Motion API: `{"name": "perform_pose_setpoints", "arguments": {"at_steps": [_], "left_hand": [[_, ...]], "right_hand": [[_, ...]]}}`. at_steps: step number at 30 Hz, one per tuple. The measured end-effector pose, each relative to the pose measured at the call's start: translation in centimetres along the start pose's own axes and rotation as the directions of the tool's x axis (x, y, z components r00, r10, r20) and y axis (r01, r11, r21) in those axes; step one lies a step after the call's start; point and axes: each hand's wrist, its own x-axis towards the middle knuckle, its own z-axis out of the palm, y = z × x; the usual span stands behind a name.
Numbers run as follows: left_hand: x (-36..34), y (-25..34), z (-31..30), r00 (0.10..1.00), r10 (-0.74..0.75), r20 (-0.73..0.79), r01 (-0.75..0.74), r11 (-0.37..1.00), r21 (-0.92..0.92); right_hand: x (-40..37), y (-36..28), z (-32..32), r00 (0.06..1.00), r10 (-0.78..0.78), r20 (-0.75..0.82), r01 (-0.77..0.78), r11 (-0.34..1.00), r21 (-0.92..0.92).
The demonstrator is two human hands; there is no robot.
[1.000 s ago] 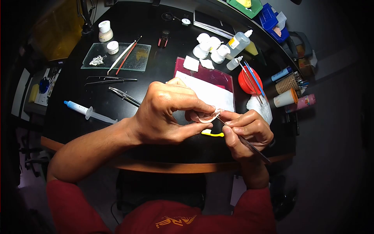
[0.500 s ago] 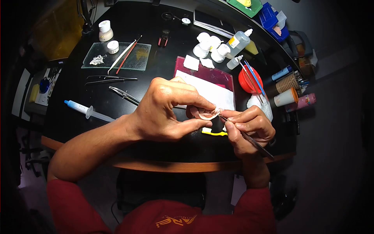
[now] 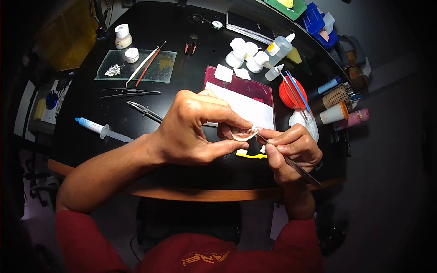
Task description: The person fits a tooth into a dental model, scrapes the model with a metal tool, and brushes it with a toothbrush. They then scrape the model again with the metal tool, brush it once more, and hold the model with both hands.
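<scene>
My left hand (image 3: pixel 193 129) is closed, holding a small pinkish-white dental model (image 3: pixel 243 133) between fingertips and thumb. Part of the model is hidden behind the fingers. My right hand (image 3: pixel 293 152) grips a slim dark metal dental instrument (image 3: pixel 298 167) like a pen. Its narrow tip meets the right edge of the model, and my right fingertips are close against that edge. Below the model, a yellow toothbrush (image 3: pixel 251 156) with white bristles lies on the black table. A white sheet on a dark red tray (image 3: pixel 216 77) lies behind my hands.
To the left are a syringe (image 3: pixel 102 128), tweezers (image 3: pixel 129 94) and a glass slab (image 3: pixel 159 68) bearing a jar and two slim tools. Several white bottles (image 3: pixel 235 58) and a red round container (image 3: pixel 291 92) stand at the back right. The wooden table edge (image 3: pixel 214 195) runs near my body.
My right hand and the instrument have shifted very slightly at the model's edge. The left hand keeps its hold, with the model barely moved.
</scene>
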Motion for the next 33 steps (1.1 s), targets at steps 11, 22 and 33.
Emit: {"name": "perform_pose_setpoints", "arguments": {"at_steps": [11, 22, 33], "left_hand": [[-0.49, 0.01, 0.48, 0.998, 0.054, -0.046, -0.05, 0.995, 0.083], [-0.26, 0.24, 0.37, 0.999, 0.04, -0.037, -0.039, 0.998, 0.044], [-0.12, 0.43, 0.21, 1.0, -0.011, -0.018, 0.011, 1.0, -0.008]], "right_hand": [[0.44, -0.34, 0.25, 0.997, -0.02, 0.07, 0.027, 0.995, -0.097], [0.21, -0.23, 0.05, 0.998, -0.035, 0.046, 0.039, 0.997, -0.073], [0.21, -0.31, -0.01, 0.999, -0.022, 0.041, 0.024, 0.998, -0.057]]}}
